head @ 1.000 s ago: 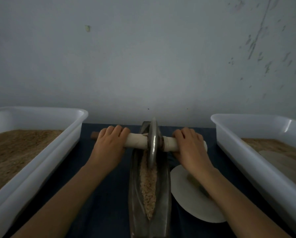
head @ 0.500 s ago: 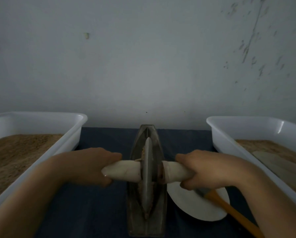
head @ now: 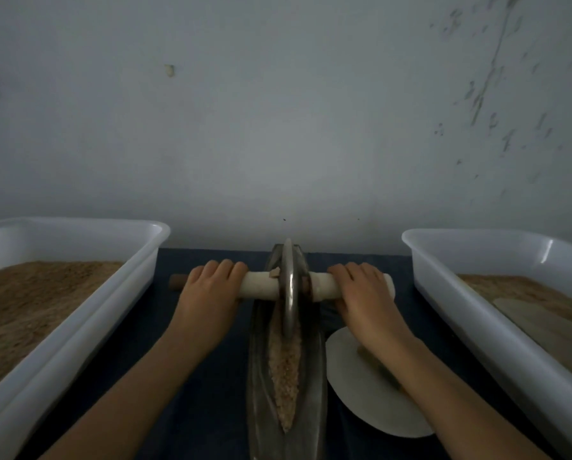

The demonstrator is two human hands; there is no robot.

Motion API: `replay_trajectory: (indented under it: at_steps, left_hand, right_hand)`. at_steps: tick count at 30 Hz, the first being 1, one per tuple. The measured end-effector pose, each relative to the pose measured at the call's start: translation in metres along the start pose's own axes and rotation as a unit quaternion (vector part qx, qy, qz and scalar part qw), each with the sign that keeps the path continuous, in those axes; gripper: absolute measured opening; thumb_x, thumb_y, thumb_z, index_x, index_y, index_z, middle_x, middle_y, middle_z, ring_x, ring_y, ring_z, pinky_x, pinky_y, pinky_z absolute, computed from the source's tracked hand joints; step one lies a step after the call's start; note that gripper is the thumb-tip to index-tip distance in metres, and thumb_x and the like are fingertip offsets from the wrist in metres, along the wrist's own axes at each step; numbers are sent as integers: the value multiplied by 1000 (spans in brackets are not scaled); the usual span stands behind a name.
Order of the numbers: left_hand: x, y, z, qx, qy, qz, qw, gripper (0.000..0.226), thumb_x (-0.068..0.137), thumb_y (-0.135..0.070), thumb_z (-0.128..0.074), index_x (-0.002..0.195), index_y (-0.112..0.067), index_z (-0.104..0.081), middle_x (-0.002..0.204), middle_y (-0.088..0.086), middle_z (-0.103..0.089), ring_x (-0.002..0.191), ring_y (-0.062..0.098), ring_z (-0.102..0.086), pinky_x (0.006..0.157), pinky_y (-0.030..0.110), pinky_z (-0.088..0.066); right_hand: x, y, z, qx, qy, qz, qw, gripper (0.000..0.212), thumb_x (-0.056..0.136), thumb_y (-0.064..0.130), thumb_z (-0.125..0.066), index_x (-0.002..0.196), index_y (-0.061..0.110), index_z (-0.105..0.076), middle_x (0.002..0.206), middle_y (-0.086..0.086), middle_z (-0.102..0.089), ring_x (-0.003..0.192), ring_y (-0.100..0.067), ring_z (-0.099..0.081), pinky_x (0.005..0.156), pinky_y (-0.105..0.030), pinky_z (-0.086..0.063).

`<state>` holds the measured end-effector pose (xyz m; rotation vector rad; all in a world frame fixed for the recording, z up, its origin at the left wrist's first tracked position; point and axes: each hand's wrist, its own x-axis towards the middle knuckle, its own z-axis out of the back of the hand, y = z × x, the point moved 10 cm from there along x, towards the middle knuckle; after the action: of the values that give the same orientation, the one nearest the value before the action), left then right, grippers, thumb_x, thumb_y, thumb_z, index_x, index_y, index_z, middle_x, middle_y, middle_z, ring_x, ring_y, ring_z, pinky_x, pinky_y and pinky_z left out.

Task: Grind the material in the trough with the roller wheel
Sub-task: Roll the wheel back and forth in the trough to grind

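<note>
Both hands, left hand (head: 208, 290) and right hand (head: 364, 293), grip the axle (head: 261, 285). Its wheel (head: 288, 290) stands at the trough's (head: 261, 376) far end, grain (head: 286, 370) nearer.

Dark blue table (head: 198, 376): trough (head: 314, 376), white plate (head: 361, 393), two bins (head: 89, 313) (head: 477, 313).

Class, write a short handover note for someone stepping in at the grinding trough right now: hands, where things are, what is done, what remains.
Left hand: grip curled over the white-wrapped axle handle, left of the wheel.
Right hand: same grip on the right side.
The grey metal roller wheel stands in the far end of the long dark metal trough.
Coarse tan material lies along the trough's groove, still grainy.
Left: roll back toward you and repeat until fine.
</note>
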<state>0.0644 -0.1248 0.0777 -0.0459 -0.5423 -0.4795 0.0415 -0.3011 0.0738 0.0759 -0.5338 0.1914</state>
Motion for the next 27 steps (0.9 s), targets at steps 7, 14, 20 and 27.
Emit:
replay_trajectory:
  at_steps: [7, 14, 20, 27]
  left_hand:
    - [0, -2, -1, 3, 57, -45, 997, 34, 89, -37, -53, 118, -28, -38, 120, -9, -48, 109, 10, -47, 89, 24, -31]
    - [-33, -19, 15, -91, 275, -122, 949, 25, 90, -32, -54, 91, -39, -31, 98, -16, -49, 91, 0, -49, 81, 16, -39]
    - [-40, -24, 20, -98, 311, -136, 935, 26, 91, -32, -51, 82, -38, -28, 87, -18, -44, 81, -2, -46, 70, 9, -35]
    - [-6, -6, -3, -32, 123, -80, 989, 29, 91, -37, -51, 115, -28, -38, 119, -10, -48, 106, 9, -47, 86, 23, -33]
  right_hand:
    - [-1, 2, -5, -56, 129, 7, 990, 32, 91, 30, -53, 120, 20, -45, 117, 0, -52, 104, -20, -47, 77, -30, -27]
    - [-51, 26, 22, 23, 400, 12, 916, 27, 88, 31, -57, 109, 17, -48, 104, -3, -56, 92, -18, -56, 69, -30, -42]
    - [-58, 29, 30, 22, 420, 16, 907, 27, 88, 36, -58, 107, 18, -50, 99, 0, -55, 90, -16, -56, 64, -26, -39]
    - [-12, 8, 2, -24, 207, 11, 978, 25, 91, 27, -53, 113, 18, -46, 113, -1, -52, 101, -18, -49, 73, -29, -29]
